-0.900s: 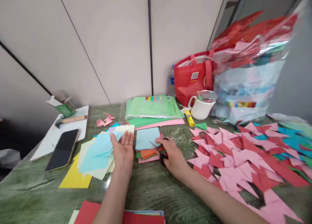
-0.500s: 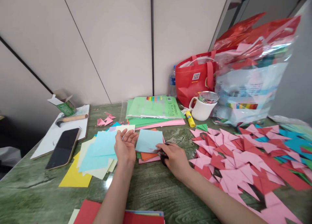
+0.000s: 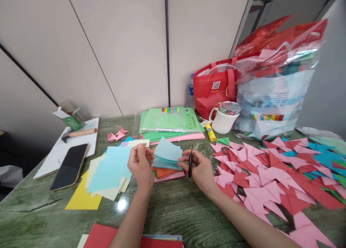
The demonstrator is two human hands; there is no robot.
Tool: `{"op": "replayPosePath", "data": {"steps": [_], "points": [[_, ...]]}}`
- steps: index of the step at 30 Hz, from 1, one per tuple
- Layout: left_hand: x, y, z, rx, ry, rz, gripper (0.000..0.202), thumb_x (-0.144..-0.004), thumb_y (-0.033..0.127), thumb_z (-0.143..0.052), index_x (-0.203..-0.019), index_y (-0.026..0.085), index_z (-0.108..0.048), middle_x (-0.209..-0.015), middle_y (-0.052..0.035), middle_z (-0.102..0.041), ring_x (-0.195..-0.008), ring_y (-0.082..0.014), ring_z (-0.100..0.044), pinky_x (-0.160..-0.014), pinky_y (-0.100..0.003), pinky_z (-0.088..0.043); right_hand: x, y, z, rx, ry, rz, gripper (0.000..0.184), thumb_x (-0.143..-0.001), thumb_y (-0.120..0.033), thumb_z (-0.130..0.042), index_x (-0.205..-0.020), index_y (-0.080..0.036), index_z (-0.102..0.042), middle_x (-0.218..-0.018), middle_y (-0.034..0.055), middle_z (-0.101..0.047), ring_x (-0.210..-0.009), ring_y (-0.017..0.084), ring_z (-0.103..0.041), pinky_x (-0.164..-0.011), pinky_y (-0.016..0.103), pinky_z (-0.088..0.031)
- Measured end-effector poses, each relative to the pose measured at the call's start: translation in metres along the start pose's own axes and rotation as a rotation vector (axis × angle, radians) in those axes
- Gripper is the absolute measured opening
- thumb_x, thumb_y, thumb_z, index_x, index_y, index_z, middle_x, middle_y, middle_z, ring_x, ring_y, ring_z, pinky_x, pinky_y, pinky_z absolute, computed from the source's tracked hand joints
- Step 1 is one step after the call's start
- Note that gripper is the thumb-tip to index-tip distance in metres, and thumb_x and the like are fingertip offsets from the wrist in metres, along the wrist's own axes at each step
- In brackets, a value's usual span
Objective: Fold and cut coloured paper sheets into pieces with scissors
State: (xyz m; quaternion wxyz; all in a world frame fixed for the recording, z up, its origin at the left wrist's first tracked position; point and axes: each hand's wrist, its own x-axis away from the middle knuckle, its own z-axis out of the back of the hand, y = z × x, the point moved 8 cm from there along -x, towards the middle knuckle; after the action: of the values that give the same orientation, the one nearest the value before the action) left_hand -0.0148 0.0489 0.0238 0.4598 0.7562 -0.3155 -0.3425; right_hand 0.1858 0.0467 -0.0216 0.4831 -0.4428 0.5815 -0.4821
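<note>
A light blue sheet of paper (image 3: 168,149) is raised and bent above another light blue sheet on a small stack of coloured squares. My left hand (image 3: 141,165) has its fingers curled in at the sheet's left corner; the exact grip is partly hidden. From the other side, my right hand (image 3: 199,168) touches the sheet's right edge with its fingertips. Black scissors (image 3: 190,162) stay in that same hand, pointing upward. Orange paper (image 3: 164,173) and pink paper show under the blue squares. Left of my left hand lies a fan of light blue paper (image 3: 109,172) over cream sheets.
Pink and red folded paper pieces (image 3: 266,179) cover the right side. Green paper packs (image 3: 170,119), a glue stick (image 3: 210,132), a white mug (image 3: 224,122) and a red bag (image 3: 213,86) stand behind. Left are a phone (image 3: 70,166) and hammer (image 3: 79,133); red paper (image 3: 101,233) lies in front.
The light blue sheet has gone from lying flat to being lifted and bent. My left fingers have curled in toward it. My right hand has turned, bringing the scissors upright.
</note>
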Motion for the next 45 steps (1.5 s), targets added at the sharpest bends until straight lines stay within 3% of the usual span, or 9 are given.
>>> {"op": "replayPosePath", "data": {"steps": [9, 18, 25, 30, 33, 39, 42, 45], "points": [[0.006, -0.004, -0.014, -0.08, -0.169, 0.035, 0.017, -0.078, 0.034, -0.049, -0.078, 0.017, -0.052, -0.055, 0.0025, -0.057, -0.043, -0.0114, -0.055, -0.038, -0.021, -0.038, -0.003, 0.019, -0.001, -0.292, 0.027, -0.209, 0.034, -0.052, -0.019, -0.074, -0.08, -0.018, -0.055, -0.066, -0.0012, -0.065, -0.056, 0.01, -0.057, -0.051, 0.02, -0.044], [0.016, 0.001, -0.029, -0.051, -0.384, -0.002, 0.022, -0.08, 0.033, -0.046, -0.078, 0.015, -0.057, -0.055, -0.0026, -0.062, -0.069, -0.0198, -0.064, -0.069, -0.034, -0.047, -0.004, 0.021, 0.01, -0.474, 0.17, -0.243, 0.037, -0.049, -0.018, -0.075, -0.081, -0.019, -0.056, -0.067, -0.0018, -0.065, -0.058, 0.012, -0.059, -0.057, 0.024, -0.046], [0.032, -0.002, -0.047, 0.017, -0.622, 0.151, 0.027, -0.079, 0.036, -0.046, -0.081, 0.014, -0.062, -0.063, -0.008, -0.066, -0.07, -0.0237, -0.064, -0.067, -0.039, -0.049, -0.005, 0.013, 0.021, -0.466, 0.281, -0.147, 0.038, -0.051, -0.019, -0.073, -0.084, -0.02, -0.054, -0.069, -0.0022, -0.063, -0.063, 0.012, -0.059, -0.061, 0.026, -0.045], [0.039, -0.007, -0.055, -0.08, -0.687, 0.199, 0.026, -0.075, 0.036, -0.052, -0.082, 0.015, -0.066, -0.082, -0.0102, -0.068, -0.078, -0.0237, -0.063, -0.073, -0.04, -0.05, -0.004, 0.002, 0.023, -0.441, 0.292, -0.053, 0.034, -0.056, -0.018, -0.07, -0.086, -0.02, -0.053, -0.072, -0.002, -0.062, -0.068, 0.014, -0.06, -0.066, 0.028, -0.044], [0.041, -0.013, -0.058, -0.104, -0.737, 0.241, 0.028, -0.075, 0.037, -0.052, -0.087, 0.017, -0.066, -0.093, -0.0107, -0.066, -0.08, -0.0246, -0.063, -0.069, -0.041, -0.052, -0.002, -0.007, 0.023, -0.411, 0.269, 0.032, 0.033, -0.059, -0.016, -0.068, -0.088, -0.021, -0.053, -0.075, -0.0016, -0.061, -0.073, 0.014, -0.059, -0.068, 0.028, -0.044], [0.061, -0.022, -0.064, 0.066, -0.957, 0.47, 0.036, -0.075, 0.041, -0.05, -0.092, 0.013, -0.065, -0.086, -0.0149, -0.067, -0.07, -0.0245, -0.065, -0.067, -0.041, -0.052, 0.004, -0.024, 0.021, -0.259, 0.235, 0.216, 0.03, -0.061, -0.01, -0.062, -0.087, -0.021, -0.052, -0.074, -0.0006, -0.058, -0.079, 0.018, -0.058, -0.074, 0.033, -0.045], [0.063, -0.022, -0.063, 0.085, -0.953, 0.502, 0.04, -0.076, 0.041, -0.049, -0.102, 0.013, -0.061, -0.091, -0.0166, -0.066, -0.074, -0.0247, -0.065, -0.067, -0.04, -0.052, 0.005, -0.025, 0.021, -0.244, 0.236, 0.229, 0.03, -0.061, -0.009, -0.061, -0.087, -0.021, -0.052, -0.075, 0.0001, -0.057, -0.08, 0.018, -0.058, -0.073, 0.033, -0.045], [0.06, -0.023, -0.062, 0.063, -0.911, 0.498, 0.036, -0.077, 0.039, -0.049, -0.098, 0.012, -0.062, -0.093, -0.0164, -0.065, -0.075, -0.0244, -0.065, -0.067, -0.039, -0.052, 0.004, -0.024, 0.021, -0.266, 0.24, 0.223, 0.033, -0.06, -0.009, -0.062, -0.088, -0.022, -0.052, -0.074, -0.0006, -0.057, -0.079, 0.018, -0.058, -0.073, 0.033, -0.045]]}}
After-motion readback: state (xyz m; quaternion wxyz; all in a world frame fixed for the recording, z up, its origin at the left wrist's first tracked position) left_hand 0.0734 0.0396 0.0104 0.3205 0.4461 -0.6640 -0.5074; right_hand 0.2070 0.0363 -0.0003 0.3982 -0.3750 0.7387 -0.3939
